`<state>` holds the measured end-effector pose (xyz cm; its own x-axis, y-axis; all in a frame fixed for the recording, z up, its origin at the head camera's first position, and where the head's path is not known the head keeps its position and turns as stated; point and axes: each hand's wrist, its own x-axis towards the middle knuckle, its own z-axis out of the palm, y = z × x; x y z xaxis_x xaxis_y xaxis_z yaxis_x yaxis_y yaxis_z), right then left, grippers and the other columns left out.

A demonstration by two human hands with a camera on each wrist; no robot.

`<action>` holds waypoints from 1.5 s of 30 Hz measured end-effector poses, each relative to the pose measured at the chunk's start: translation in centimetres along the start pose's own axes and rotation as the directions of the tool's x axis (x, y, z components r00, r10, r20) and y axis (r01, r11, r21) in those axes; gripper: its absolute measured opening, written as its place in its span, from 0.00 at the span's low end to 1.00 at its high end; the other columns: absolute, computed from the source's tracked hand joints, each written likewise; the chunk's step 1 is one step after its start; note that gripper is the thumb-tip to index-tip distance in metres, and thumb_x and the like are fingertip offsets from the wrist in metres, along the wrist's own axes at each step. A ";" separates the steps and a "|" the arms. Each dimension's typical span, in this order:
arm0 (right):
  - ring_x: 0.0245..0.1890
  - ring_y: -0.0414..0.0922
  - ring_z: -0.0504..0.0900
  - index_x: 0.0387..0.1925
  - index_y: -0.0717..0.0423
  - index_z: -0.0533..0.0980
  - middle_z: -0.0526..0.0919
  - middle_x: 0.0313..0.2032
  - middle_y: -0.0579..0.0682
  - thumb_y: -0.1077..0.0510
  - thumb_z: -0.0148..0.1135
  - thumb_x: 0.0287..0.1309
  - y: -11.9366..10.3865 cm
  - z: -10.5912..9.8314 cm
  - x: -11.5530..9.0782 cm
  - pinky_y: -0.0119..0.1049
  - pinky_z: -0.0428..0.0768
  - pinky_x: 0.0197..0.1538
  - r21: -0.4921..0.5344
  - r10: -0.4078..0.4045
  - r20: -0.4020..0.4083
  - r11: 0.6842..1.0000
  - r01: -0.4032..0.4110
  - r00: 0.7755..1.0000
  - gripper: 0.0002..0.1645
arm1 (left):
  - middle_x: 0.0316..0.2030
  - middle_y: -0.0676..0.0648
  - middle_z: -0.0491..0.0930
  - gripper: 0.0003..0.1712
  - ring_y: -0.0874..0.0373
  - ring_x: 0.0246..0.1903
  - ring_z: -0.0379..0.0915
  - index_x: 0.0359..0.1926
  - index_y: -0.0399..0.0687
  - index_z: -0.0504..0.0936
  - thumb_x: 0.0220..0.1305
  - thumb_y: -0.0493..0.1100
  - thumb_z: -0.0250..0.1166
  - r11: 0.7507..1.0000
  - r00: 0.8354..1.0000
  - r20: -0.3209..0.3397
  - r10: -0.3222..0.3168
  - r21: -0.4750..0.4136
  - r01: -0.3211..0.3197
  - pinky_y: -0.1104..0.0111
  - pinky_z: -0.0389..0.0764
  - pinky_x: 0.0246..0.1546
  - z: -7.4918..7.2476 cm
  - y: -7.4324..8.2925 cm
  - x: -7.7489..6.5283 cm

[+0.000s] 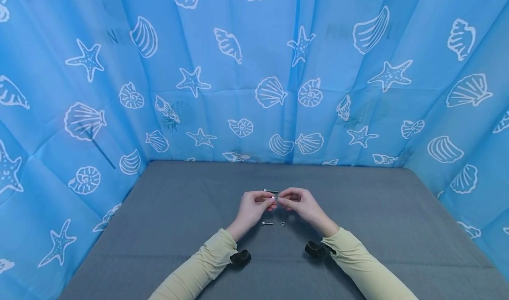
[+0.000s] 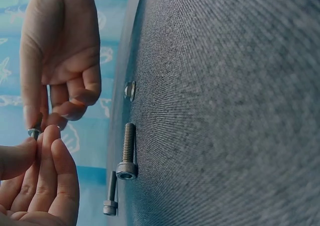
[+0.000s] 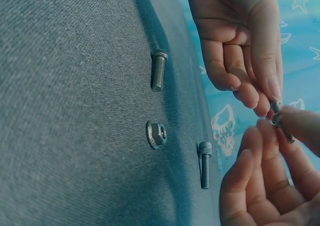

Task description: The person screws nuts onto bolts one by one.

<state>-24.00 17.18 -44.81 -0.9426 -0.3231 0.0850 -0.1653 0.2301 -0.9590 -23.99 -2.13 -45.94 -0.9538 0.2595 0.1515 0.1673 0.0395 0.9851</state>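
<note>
Both hands meet over the table around a small metal bolt (image 3: 276,106) with a flanged nut (image 3: 276,118) on its shaft. My left hand (image 1: 254,207) pinches the bolt between thumb and fingertips, which hide its head. Opposite it, my right hand (image 1: 304,205) pinches the nut with thumb and index finger; the threaded tip pokes out past them in the right wrist view. Nearer me on the table lie a socket-head bolt (image 1: 267,223) and a loose flange nut (image 1: 282,223). Just behind the hands rests another bolt (image 1: 271,191), lying on its side.
A grey cloth-covered table (image 1: 179,211) stretches out on all sides of the hands. Blue curtains (image 1: 246,70) with white shells and starfish hang along its back and sides. Black wrist devices (image 1: 240,258) sit at the cream sleeves (image 1: 203,264).
</note>
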 end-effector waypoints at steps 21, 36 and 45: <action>0.35 0.47 0.82 0.46 0.69 0.76 0.83 0.38 0.61 0.61 0.63 0.62 0.4 0.2 0.0 0.48 0.82 0.41 0.038 0.005 -0.025 0.999 -0.004 1.000 0.16 | 0.35 0.31 0.82 0.11 0.37 0.37 0.81 0.44 0.22 0.79 0.62 0.28 0.62 1.000 1.000 0.011 -0.002 -0.021 0.002 0.48 0.81 0.41 0.0 2.9 -1.4; 0.34 0.46 0.82 0.44 0.70 0.77 0.83 0.36 0.60 0.60 0.62 0.63 0.4 0.5 0.0 0.47 0.83 0.40 0.022 -0.004 -0.025 1.000 0.005 1.000 0.15 | 0.35 0.30 0.82 0.10 0.36 0.37 0.81 0.44 0.23 0.80 0.62 0.27 0.62 0.999 1.000 0.002 -0.001 -0.040 0.001 0.49 0.81 0.40 0.1 2.8 -1.3; 0.35 0.46 0.82 0.46 0.69 0.76 0.83 0.36 0.58 0.60 0.62 0.63 0.4 0.4 0.0 0.47 0.83 0.40 0.038 0.011 -0.021 0.999 -0.010 1.000 0.16 | 0.34 0.31 0.83 0.10 0.33 0.38 0.80 0.44 0.23 0.80 0.62 0.27 0.62 0.999 1.000 0.006 -0.004 -0.044 0.004 0.51 0.82 0.39 0.1 1.9 -0.7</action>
<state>-23.98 16.89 -45.32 -0.9503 -0.3008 0.0802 -0.1445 0.1982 -0.9694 -22.97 -2.13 -44.22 -0.9530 0.2646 0.1473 0.1521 -0.0021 0.9884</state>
